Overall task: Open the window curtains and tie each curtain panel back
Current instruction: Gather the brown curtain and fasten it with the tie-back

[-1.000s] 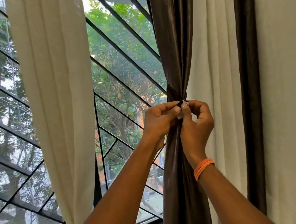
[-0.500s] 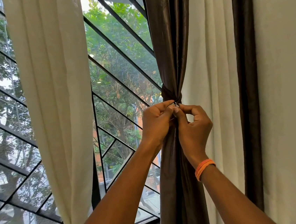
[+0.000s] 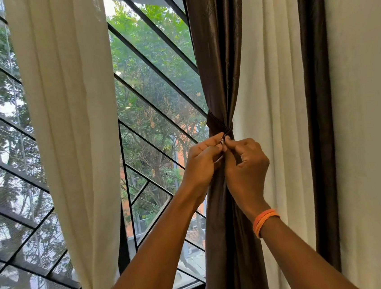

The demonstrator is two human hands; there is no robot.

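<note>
A dark brown satin curtain panel (image 3: pixel 218 47) hangs right of the window's middle, gathered at its waist by a brown tie-back band (image 3: pixel 217 122). Just below the band, my left hand (image 3: pixel 202 164) and my right hand (image 3: pixel 245 164) meet fingertip to fingertip and pinch a small metal fastener (image 3: pixel 221 141) at the band's ends. An orange band circles my right wrist. A cream curtain panel (image 3: pixel 70 110) hangs loose at the left, not tied. Another cream panel (image 3: pixel 273 88) hangs behind the brown one.
The window (image 3: pixel 155 89) has black diagonal bars, with trees and a building outside. A second dark brown panel (image 3: pixel 319 107) hangs at the right beside a pale wall (image 3: pixel 371 125). The black sill frame runs along the bottom.
Both hands have stayed at the tie-back and shifted slightly lower. The small pale piece once between the fingers is now a tiny metal fastener pinched at the band.
</note>
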